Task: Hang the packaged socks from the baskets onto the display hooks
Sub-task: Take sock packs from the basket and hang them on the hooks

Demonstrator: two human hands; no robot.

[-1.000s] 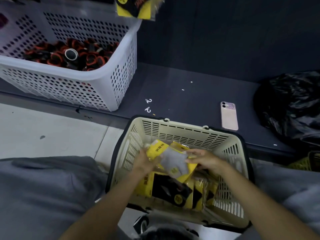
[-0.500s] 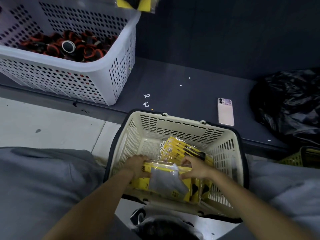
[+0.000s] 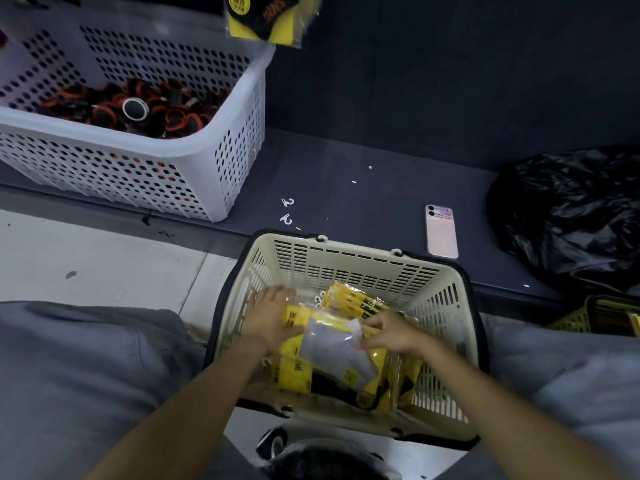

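Note:
A cream shopping basket (image 3: 349, 261) sits on the floor between my knees, holding several yellow sock packs. Both hands are inside it. My left hand (image 3: 270, 320) grips the left end of a clear pack with grey socks (image 3: 334, 348), and my right hand (image 3: 389, 332) pinches its right edge. More yellow packs (image 3: 349, 301) stand on edge behind it, and others with black socks lie underneath. One hung pack of black socks (image 3: 266, 15) dangles at the top edge of the view.
A white perforated basket (image 3: 194, 168) with black and red rolled items stands on the dark shelf base at the left. A pink phone (image 3: 441, 232), two white plastic hooks (image 3: 287, 211) and a black plastic bag (image 3: 568, 216) lie on that base. A yellow basket (image 3: 588, 317) shows at right.
Both hands lowered the grey sock pack deeper into the cream basket, then shifted it slightly; the left hand now sits higher on the pack's left end. The view tilted a little.

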